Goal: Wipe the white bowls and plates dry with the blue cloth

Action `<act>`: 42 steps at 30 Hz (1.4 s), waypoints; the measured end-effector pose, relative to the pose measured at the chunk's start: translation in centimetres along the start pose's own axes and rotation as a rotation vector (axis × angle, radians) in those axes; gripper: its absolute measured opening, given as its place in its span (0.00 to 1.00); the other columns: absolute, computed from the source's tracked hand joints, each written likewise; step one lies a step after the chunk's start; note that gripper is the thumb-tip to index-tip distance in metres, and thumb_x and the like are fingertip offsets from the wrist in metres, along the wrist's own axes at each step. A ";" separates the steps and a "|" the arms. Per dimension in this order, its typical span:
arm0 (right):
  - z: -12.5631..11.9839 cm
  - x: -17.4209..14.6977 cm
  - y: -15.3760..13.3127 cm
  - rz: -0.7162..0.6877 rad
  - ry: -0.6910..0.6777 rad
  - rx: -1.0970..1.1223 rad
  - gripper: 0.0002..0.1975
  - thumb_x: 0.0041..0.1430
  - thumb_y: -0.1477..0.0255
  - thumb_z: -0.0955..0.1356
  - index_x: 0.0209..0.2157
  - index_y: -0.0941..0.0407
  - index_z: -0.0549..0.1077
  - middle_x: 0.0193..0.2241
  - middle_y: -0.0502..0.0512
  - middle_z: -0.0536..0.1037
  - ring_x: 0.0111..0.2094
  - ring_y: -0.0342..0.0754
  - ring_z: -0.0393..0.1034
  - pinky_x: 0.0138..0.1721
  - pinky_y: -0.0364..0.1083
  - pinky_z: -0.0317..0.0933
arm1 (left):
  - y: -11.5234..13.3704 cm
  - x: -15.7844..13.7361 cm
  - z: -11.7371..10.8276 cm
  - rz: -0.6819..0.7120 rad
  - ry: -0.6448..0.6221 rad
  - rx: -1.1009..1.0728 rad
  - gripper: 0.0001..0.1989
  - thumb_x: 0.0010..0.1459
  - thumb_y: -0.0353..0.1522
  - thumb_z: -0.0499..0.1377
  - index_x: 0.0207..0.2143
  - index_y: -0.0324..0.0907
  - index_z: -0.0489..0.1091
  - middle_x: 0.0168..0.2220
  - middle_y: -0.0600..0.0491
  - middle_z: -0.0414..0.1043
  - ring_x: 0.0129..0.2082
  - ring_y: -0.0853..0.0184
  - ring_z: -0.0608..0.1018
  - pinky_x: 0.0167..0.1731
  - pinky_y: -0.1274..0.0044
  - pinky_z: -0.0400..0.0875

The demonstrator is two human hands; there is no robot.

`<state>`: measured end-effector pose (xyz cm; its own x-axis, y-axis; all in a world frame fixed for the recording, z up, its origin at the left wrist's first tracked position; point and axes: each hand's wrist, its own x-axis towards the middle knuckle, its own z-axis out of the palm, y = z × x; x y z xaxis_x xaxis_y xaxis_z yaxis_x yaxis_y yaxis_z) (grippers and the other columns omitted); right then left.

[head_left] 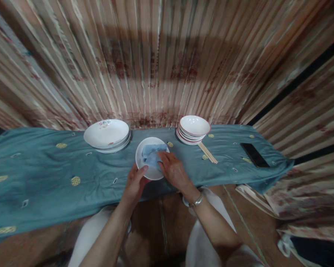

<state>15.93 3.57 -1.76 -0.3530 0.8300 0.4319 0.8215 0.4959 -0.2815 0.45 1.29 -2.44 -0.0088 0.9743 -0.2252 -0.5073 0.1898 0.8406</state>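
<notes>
A small white bowl (151, 175) is tilted toward me over the front part of the table. My left hand (136, 180) grips its lower left rim, with the thumb over the edge and the other fingers underneath. Inside the bowl lies a crumpled light blue cloth (153, 151). My right hand (173, 168), a silver bracelet at the wrist, presses the cloth against the bowl's inner surface with its fingers closed on it. Part of the cloth is hidden under those fingers.
On the blue-green tablecloth (97, 178), a stack of white plates (107, 134) stands at left. A stack of red-rimmed bowls (193, 129) stands at right, with chopsticks (208, 152) beside it. Farther right lies a black phone (254, 155). A pleated curtain (156, 66) hangs behind.
</notes>
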 end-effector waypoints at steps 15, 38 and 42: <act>0.3 1.4 -1.4 0.068 0.009 0.711 0.16 0.63 0.68 0.62 0.50 0.56 0.68 0.48 0.58 0.72 0.46 0.47 0.69 0.48 0.45 0.63 | -1.0 -0.5 0.5 -0.019 -0.053 0.020 0.31 0.41 0.38 0.69 0.49 0.41 0.69 0.45 0.47 0.75 0.42 0.56 0.78 0.36 0.70 0.75; 0.9 0.5 0.1 0.179 -0.027 -0.073 0.12 0.65 0.71 0.61 0.41 0.59 0.75 0.40 0.62 0.76 0.43 0.52 0.69 0.47 0.50 0.64 | -0.9 -0.2 0.3 -0.022 0.038 0.042 0.34 0.36 0.38 0.71 0.48 0.39 0.70 0.39 0.47 0.77 0.35 0.60 0.79 0.30 0.73 0.76; 1.3 0.7 0.9 0.168 0.138 0.086 0.19 0.65 0.73 0.58 0.55 0.63 0.67 0.50 0.66 0.71 0.52 0.55 0.65 0.55 0.53 0.60 | -1.4 -0.3 0.5 -0.024 -0.037 0.028 0.36 0.41 0.38 0.69 0.54 0.43 0.66 0.45 0.47 0.76 0.40 0.58 0.79 0.34 0.71 0.76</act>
<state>15.88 4.94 -2.87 -0.1445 0.8628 0.4845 0.8204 0.3782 -0.4289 1.59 0.78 -3.33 0.0355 0.9731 -0.2276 -0.4823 0.2162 0.8489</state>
